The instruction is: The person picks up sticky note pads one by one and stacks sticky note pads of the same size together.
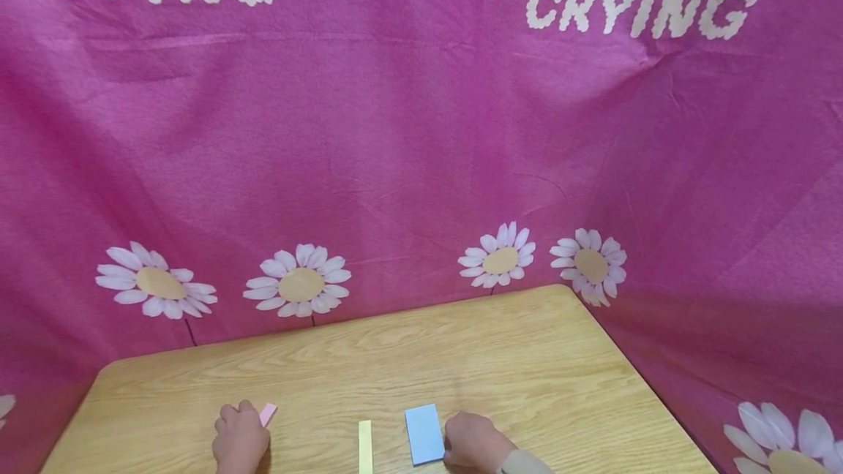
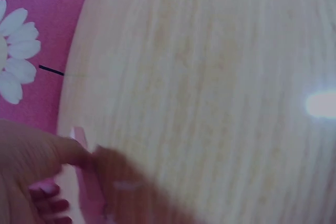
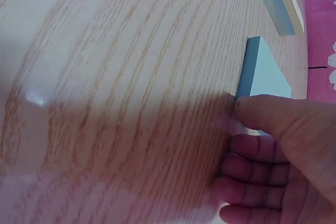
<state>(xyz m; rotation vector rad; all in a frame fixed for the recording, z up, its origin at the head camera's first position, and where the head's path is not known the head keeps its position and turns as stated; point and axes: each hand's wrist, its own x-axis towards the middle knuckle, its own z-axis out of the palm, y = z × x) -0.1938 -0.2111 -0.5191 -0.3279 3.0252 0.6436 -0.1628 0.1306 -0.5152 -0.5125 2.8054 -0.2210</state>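
My left hand [image 1: 240, 439] pinches a narrow pink sticky note pad [image 1: 267, 414] at the table's left side. In the left wrist view the thumb lies against the pink pad [image 2: 90, 192], and part of the hand is cut off by the frame. My right hand [image 1: 476, 440] is at the right edge of a flat blue sticky note pad [image 1: 424, 433]. In the right wrist view its thumb touches the corner of the blue pad [image 3: 268, 74], with the fingers curled beneath. A narrow yellow pad [image 1: 365, 446] lies between the hands, apart from both.
The wooden table [image 1: 369, 364] has rounded far corners. A magenta cloth [image 1: 408, 152] with daisies and white lettering hangs behind it and along its sides. Light glares off the tabletop in both wrist views.
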